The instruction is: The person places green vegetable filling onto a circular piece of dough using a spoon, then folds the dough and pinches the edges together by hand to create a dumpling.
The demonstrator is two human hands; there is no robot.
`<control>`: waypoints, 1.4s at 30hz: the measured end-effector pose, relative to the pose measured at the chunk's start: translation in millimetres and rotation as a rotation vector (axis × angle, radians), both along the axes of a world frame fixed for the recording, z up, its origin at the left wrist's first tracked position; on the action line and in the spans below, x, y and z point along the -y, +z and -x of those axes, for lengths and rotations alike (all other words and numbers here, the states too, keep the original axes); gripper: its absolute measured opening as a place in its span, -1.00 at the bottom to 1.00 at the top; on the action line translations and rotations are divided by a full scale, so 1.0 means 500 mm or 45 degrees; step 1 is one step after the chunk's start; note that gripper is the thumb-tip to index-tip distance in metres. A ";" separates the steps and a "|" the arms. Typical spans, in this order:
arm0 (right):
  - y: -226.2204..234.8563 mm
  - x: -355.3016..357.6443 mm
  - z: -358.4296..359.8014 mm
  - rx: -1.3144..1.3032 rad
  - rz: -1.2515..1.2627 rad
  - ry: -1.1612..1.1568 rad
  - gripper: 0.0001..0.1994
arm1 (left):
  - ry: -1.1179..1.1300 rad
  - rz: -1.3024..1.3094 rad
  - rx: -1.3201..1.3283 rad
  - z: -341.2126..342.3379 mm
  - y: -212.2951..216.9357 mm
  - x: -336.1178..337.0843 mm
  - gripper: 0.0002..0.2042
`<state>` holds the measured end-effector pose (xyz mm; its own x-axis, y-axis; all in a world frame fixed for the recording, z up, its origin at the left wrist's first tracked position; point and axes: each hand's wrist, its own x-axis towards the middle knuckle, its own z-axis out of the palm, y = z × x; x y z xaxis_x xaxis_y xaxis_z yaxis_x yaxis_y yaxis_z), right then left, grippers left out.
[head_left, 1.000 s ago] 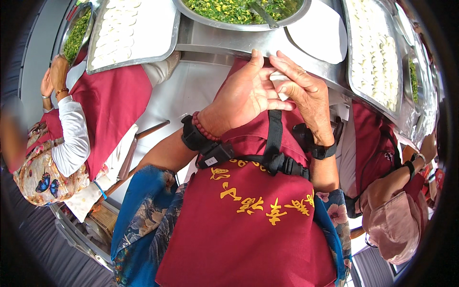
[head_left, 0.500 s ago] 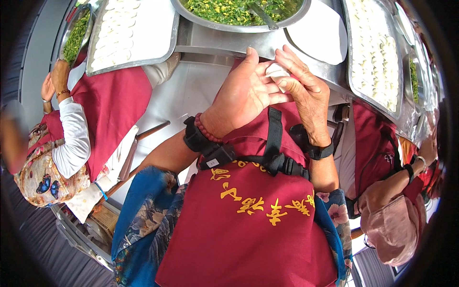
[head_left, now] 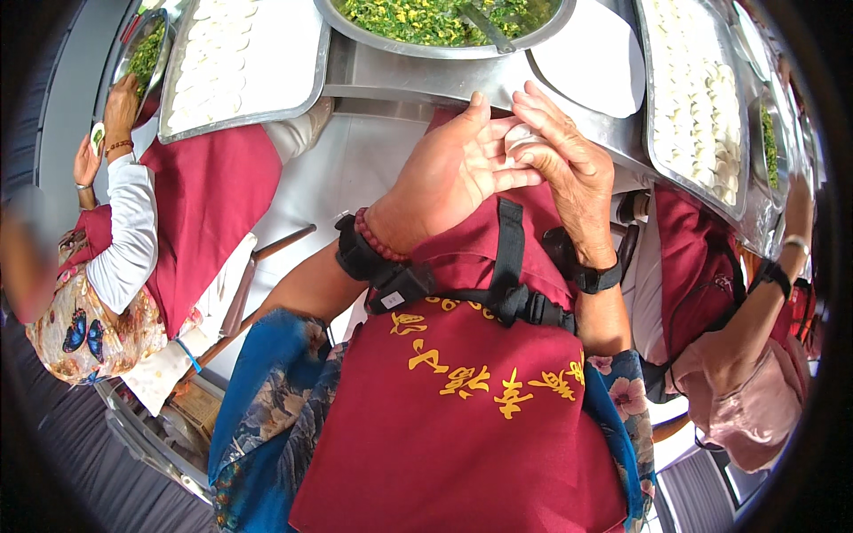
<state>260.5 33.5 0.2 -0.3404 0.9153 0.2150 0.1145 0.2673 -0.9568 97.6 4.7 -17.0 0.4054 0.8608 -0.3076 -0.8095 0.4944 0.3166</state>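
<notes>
Both hands are up at chest level over the red apron (head_left: 480, 417), pressed together around a small white piece of dough (head_left: 518, 136). Compared with a second ago they've shifted a bit: the left hand (head_left: 449, 173) has opened flatter, fingers stretched out, while the right hand (head_left: 560, 151) curls over the top with its fingertips (head_left: 533, 102) pinching the dough's edge. So the grip is basically closed on the dough between the two hands. It looks like a dumpling wrapper being sealed, though most of it is hidden by the fingers, so I can't say how far the fold has gone.

Everything sits on a steel worktop (head_left: 400, 84). Straight ahead is a big metal bowl of chopped green filling (head_left: 444, 18) with a utensil stuck in it. A metal tray on the left (head_left: 249, 62) and another on the right (head_left: 702, 98) both hold rows of pale finished dumplings.

Other people in red aprons work on either side: one on the left in white sleeves (head_left: 129, 240) reaching toward a smaller bowl of greens (head_left: 147, 53), one on the right wearing a wrist strap (head_left: 769, 275). The floor below is dark.
</notes>
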 end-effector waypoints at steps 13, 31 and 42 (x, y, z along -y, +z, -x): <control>-0.004 -0.007 -0.010 -0.087 0.075 0.073 -0.84 | 0.028 -0.135 0.105 -0.014 -0.017 0.009 -0.69; 0.006 -0.017 0.003 0.149 -0.348 -0.023 -0.67 | 0.129 -0.074 0.259 -0.017 0.009 0.006 -0.64; 0.009 -0.006 -0.010 0.054 -0.091 0.030 -0.64 | 0.089 -0.178 0.068 -0.005 0.004 0.010 -0.72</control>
